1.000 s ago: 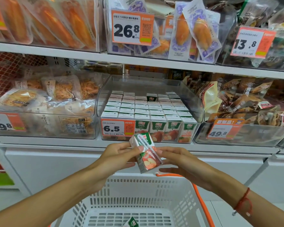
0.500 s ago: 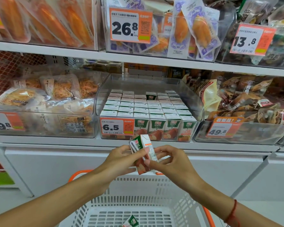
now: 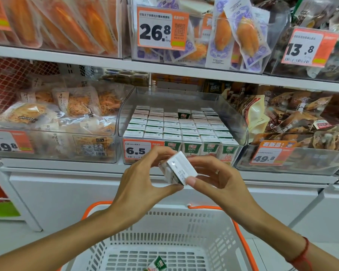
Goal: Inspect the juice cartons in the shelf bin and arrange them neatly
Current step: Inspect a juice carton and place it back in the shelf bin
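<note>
A small juice carton (image 3: 179,168) is held in front of the shelf, its white top face turned toward me. My left hand (image 3: 145,173) pinches its left side with thumb below and fingers above. My right hand (image 3: 213,177) pinches its right side. Behind them a clear shelf bin (image 3: 231,112) holds several rows of green and white juice cartons (image 3: 174,128) packed upright. One carton (image 3: 184,114) in a back row stands higher than its neighbours. Another carton (image 3: 158,266) lies in the basket below.
A white shopping basket (image 3: 184,222) with an orange rim sits under my hands. Orange price tags hang on the bin fronts. Clear bins of bagged snacks (image 3: 53,122) stand to the left and right (image 3: 294,122). A higher shelf (image 3: 164,68) carries packaged foods.
Both hands have rotated the carton: its printed fruit side faced me before, now its white top does. The hands rose slightly toward the bin.
</note>
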Available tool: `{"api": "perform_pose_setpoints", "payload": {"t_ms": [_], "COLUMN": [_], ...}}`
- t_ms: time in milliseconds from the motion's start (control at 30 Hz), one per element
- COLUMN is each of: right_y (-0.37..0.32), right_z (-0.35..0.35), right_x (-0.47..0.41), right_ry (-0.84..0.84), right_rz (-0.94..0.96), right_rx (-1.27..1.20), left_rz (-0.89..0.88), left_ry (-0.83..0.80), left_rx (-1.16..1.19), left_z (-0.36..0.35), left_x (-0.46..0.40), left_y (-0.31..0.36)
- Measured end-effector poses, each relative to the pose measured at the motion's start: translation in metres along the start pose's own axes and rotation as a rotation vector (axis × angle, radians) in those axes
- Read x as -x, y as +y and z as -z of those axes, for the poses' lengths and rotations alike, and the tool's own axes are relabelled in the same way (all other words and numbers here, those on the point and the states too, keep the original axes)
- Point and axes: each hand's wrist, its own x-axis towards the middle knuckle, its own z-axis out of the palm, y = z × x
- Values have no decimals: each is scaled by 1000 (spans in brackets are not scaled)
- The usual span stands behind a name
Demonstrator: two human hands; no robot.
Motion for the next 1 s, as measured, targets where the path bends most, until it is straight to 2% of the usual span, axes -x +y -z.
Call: {"api": "perform_pose_setpoints", "payload": {"t_ms": [200, 300, 367, 467, 567, 700, 800, 867, 1000], "right_y": [4, 5, 6, 10, 14, 13, 10, 8, 7], "right_z": [-1, 2, 6, 9, 8, 8, 8, 8, 9], "right_x": [0, 2, 4, 6, 5, 4, 3, 1, -2], "right_ry": [-3, 15, -8, -139, -207, -160, -117, -76, 25], "right_rz": [47, 176, 323, 349, 319, 364, 360, 253, -55], "right_rx": [79, 358, 605, 851, 956, 1008, 959, 785, 339], "left_rz": [-19, 4, 101, 286, 432, 558, 654, 717, 827], "left_ry": [26, 1, -8, -52, -124, -223, -343, -458, -540], "left_rx": [-18, 10, 90, 234, 391, 443, 534, 651, 881], "left_z": [-3, -5, -4, -3, -3, -4, 4, 12, 23], "left_x": [1, 0, -1, -5, -6, -5, -9, -12, -19], "left_y": [-1, -3, -3, -2, 2, 7, 9, 11, 2]}}
